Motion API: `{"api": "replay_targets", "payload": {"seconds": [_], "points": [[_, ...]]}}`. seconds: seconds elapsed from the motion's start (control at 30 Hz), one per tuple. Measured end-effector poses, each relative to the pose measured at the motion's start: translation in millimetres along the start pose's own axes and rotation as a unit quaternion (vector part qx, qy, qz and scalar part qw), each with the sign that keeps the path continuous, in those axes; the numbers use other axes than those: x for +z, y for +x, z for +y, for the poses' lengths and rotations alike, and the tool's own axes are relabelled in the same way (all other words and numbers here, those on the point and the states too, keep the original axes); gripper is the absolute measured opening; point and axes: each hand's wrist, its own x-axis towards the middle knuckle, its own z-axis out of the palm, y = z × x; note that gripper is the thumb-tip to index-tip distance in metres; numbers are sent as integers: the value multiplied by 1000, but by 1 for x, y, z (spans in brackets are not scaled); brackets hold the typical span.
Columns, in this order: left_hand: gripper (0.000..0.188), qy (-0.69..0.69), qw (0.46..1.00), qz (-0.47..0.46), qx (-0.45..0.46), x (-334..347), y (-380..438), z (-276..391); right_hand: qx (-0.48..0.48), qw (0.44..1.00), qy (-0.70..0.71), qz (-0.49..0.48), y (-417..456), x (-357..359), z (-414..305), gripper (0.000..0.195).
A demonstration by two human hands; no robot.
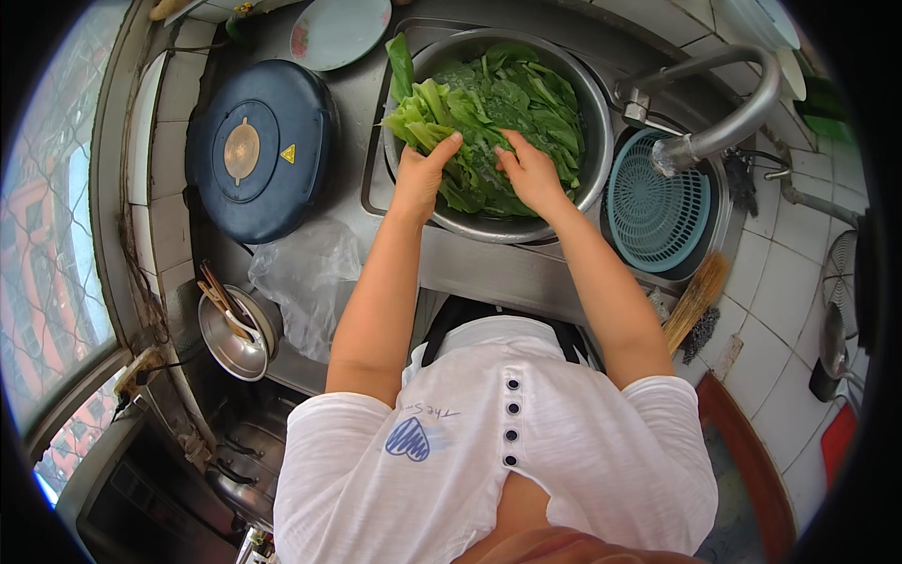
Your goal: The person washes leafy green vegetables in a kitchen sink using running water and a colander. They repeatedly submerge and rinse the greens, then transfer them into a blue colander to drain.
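A steel basin [601, 141] holds water and many leafy greens [518, 99]. My left hand [421, 176] grips a bunch of the greens at the basin's left side, thumb on top, with pale stem ends [423, 106] sticking up past the rim. Within the same basin, my right hand [530, 169] pinches greens between thumb and fingers. Leaves partly hide the fingertips of both hands. One upright leaf [399, 67] leans over the basin's upper left rim.
Right of the basin, a blue-green plastic colander [655, 211] sits under a curved metal faucet [733, 120]. On the left are a dark blue round appliance [271, 169], a plate [338, 35], a clear plastic bag [310, 275] and a steel bowl [232, 345] with utensils. A straw brush [697, 296] stands at right.
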Motion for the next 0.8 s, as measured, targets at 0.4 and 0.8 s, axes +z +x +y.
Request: {"api": "replay_targets", "payload": {"seconds": [0.4, 0.8], "points": [[49, 28, 991, -22, 129, 16, -1, 27, -137, 965, -182, 127, -25, -5, 7, 42], [88, 633, 688, -145, 324, 14, -7, -37, 135, 754, 624, -154, 9, -15, 17, 31]]}}
